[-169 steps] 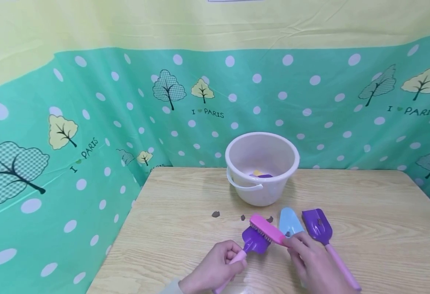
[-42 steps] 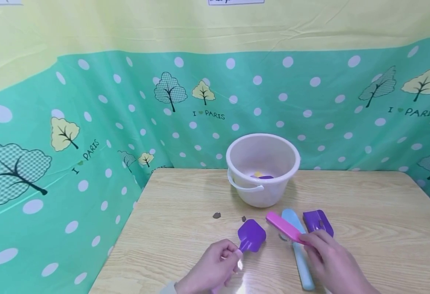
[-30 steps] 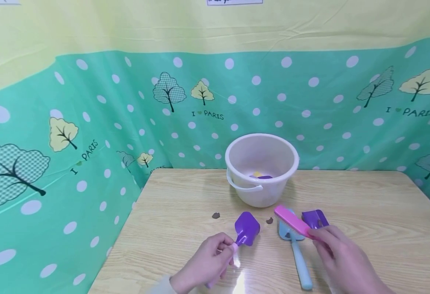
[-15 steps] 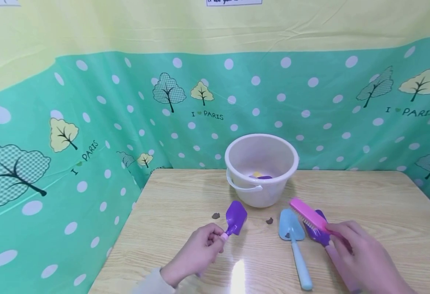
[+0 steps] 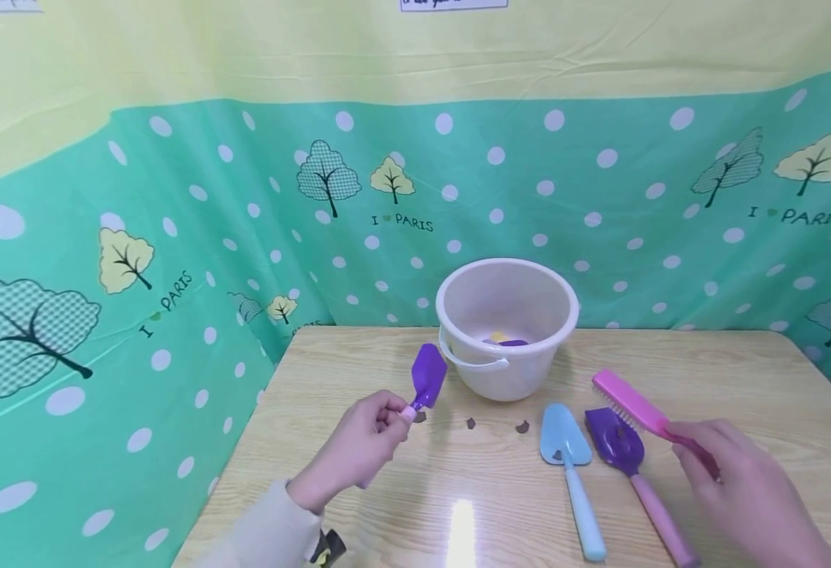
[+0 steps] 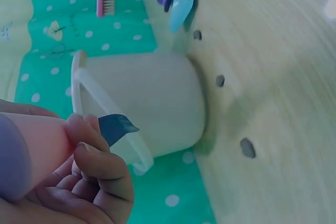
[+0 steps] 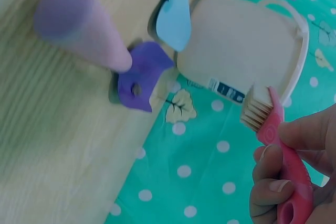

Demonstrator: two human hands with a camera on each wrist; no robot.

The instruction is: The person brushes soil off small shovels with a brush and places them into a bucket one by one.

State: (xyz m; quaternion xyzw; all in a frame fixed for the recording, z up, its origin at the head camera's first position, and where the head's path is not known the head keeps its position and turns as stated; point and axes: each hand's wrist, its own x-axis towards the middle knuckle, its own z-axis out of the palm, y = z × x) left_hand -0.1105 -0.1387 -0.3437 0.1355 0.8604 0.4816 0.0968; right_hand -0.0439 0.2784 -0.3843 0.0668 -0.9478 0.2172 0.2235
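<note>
The raised purple shovel [image 5: 428, 375], in the left hand's [image 5: 359, 446] grip, has moved left of the bucket [image 5: 536, 371]; the right hand [image 5: 749, 481] grips the pink brush [image 5: 631, 401], right of it. Both look light, stiff, best held by their handles [image 7: 298, 182].

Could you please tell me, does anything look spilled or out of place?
Yes: three dark bits lie scattered on the table near the bucket, with another on the blue shovel and one on the purple shovel beside it. Loose like that, they look spilled.
</note>
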